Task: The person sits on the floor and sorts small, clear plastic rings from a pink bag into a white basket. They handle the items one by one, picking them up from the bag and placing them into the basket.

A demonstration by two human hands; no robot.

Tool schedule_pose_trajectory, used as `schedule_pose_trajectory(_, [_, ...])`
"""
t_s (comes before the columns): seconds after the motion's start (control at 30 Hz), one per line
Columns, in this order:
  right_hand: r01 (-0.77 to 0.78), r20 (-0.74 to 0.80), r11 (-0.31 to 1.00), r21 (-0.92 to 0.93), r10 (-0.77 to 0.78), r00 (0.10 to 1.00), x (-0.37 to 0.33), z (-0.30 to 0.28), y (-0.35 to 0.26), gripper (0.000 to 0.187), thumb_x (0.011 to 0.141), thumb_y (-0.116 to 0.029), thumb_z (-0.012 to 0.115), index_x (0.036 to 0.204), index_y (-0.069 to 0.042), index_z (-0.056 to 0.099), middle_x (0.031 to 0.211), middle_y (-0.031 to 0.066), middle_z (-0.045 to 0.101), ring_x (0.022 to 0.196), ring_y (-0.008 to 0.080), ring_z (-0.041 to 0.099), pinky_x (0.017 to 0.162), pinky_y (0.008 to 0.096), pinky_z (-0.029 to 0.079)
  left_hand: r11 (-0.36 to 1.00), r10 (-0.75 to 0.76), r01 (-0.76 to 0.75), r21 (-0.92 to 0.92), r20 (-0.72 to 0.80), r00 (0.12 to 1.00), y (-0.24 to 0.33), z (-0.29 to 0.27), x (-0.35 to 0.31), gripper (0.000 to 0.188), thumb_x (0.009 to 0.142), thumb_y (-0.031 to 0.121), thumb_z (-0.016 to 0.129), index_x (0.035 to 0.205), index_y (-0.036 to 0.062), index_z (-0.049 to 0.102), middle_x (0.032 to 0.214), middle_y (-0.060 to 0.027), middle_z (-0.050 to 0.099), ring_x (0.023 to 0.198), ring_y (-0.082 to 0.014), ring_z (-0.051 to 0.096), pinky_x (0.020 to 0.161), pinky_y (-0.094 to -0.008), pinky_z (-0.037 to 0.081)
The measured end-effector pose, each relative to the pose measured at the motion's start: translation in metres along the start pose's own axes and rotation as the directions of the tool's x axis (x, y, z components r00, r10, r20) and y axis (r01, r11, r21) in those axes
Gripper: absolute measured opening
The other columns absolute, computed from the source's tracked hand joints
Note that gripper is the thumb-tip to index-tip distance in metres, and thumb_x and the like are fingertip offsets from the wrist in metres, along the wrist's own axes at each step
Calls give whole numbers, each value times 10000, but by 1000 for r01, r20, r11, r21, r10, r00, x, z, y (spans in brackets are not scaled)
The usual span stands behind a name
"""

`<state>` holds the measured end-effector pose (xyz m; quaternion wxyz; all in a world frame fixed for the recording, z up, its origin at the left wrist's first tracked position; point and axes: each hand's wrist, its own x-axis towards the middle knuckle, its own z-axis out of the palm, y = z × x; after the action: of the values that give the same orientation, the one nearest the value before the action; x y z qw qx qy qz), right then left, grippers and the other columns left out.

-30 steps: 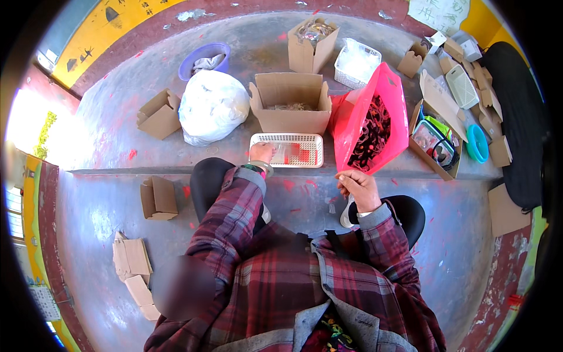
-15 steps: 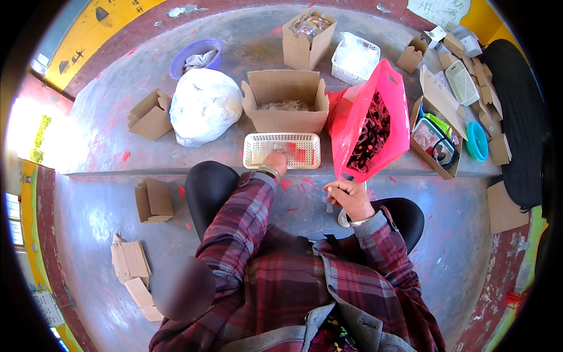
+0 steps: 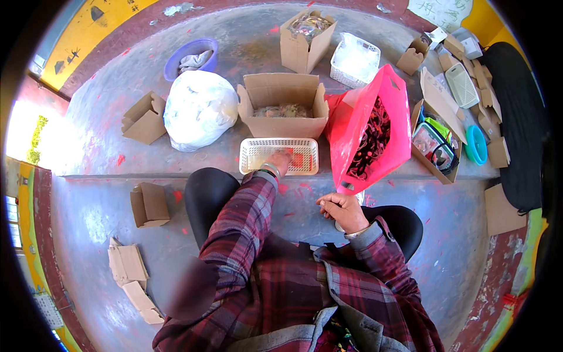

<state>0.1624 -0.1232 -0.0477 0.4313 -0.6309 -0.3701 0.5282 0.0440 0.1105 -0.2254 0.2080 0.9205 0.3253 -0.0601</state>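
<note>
My left hand [image 3: 280, 162] reaches over the near rim of a shallow cream plastic basket [image 3: 245, 157] and into it. Small red pieces [image 3: 302, 161] lie at the basket's right end, beside that hand; its fingertips are too small and covered to read. In front of my right knee, my right hand [image 3: 345, 212] is closed, thumb against curled fingers. Whatever it may pinch is too small to make out. Just beyond it a bright pink bag [image 3: 394, 141] gapes toward me, full of dark and reddish loops [image 3: 373, 138].
Behind the basket stands an open cardboard box [image 3: 282, 127] with small packed items. A white stuffed bag [image 3: 201, 111] and purple basin [image 3: 183, 57] are left of it. At right are a box of colourful items [image 3: 435, 144] and a teal basin [image 3: 476, 145]. A step edge [image 3: 129, 177] crosses the floor.
My right hand has shifted slightly left and down, away from the bag's mouth. The left hand stays in the basket. The whole view has tilted a little.
</note>
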Motion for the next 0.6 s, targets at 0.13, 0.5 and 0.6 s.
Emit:
schedule_pose_trajectory(0.13, [9,2,1000,11,-9,1000,0,1,-4,196,828,-116,527,893,42,624,744,57,610,648,85,561,569,220,458,995,-66,65,74,9,998,-1,10,5,274,834,129,393,1032,73,573,1084,-164,559,1031,-310,520,878,-385,426])
schedule_pose_trajectory(0.5, [2,-5,1000,26,-2,1000,-2,0,0,205,825,-121,523,891,46,623,715,56,610,613,77,545,558,210,443,985,-41,41,169,-3,999,10,5,-2,255,764,103,435,922,46,627,929,-136,622,949,-284,569,843,-374,445])
schedule_pose_trajectory(0.6, [-3,-8,1000,22,3,1000,-2,0,3,204,824,-122,525,887,45,624,698,53,608,603,74,543,557,209,442,961,9,1,276,-36,999,9,6,-2,234,750,108,447,878,53,635,903,-132,630,905,-281,585,787,-381,469])
